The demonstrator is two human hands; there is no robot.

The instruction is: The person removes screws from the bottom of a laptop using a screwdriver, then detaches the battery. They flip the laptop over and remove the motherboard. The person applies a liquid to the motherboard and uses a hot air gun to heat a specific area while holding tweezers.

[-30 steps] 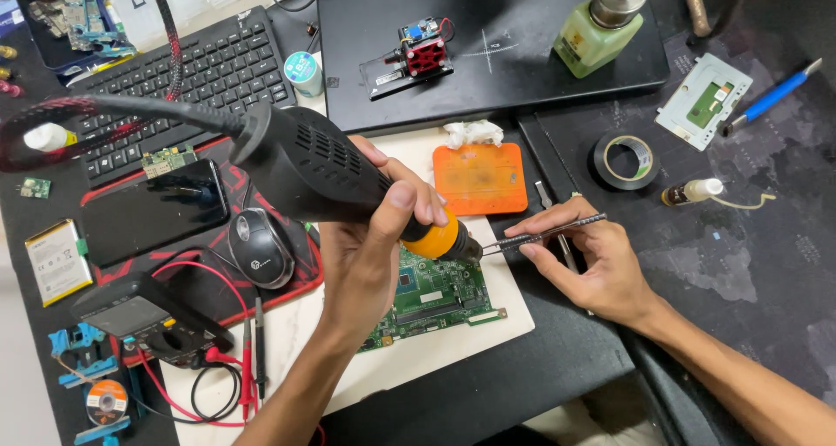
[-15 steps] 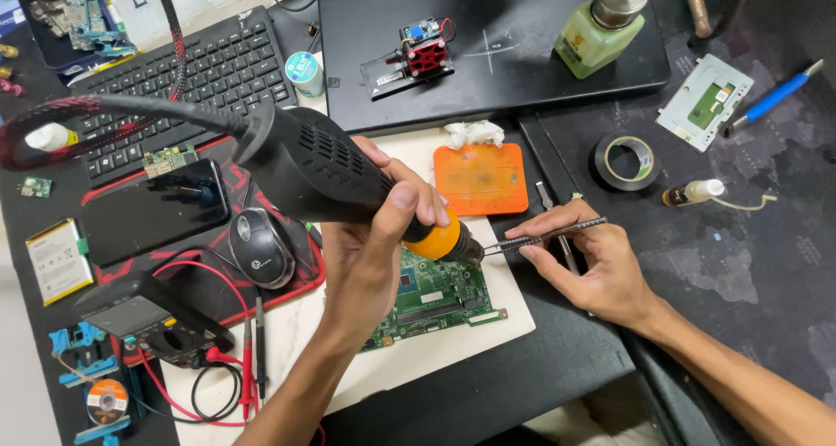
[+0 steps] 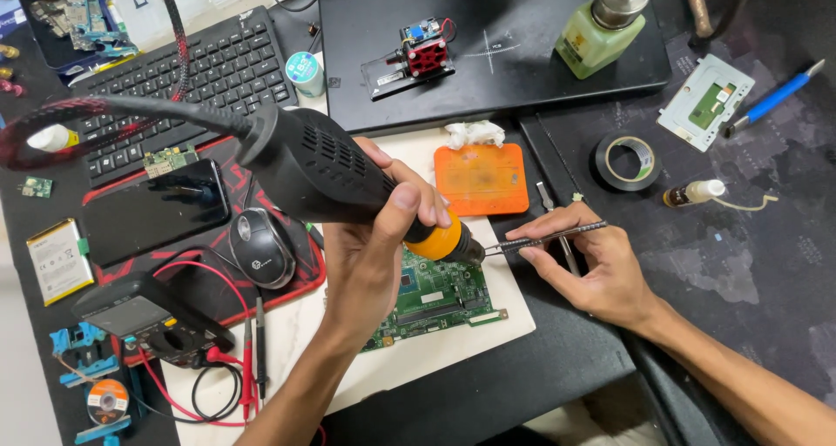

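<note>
Seen from above, the left hand (image 3: pixel 370 237) was wrapped tightly around a bulky black hot-air tool with an orange collar (image 3: pixel 331 172), its nozzle pointing down at a green circuit board (image 3: pixel 435 293). The board lay on a pale mat (image 3: pixel 488 324) in the middle of the dark workbench. The right hand (image 3: pixel 601 267) pinched slim metal tweezers (image 3: pixel 544 239), whose tips met the nozzle just above the board's upper edge. Just behind sat an orange rectangular pad (image 3: pixel 482 179). A black computer mouse (image 3: pixel 261 247) rested left of the hands.
</note>
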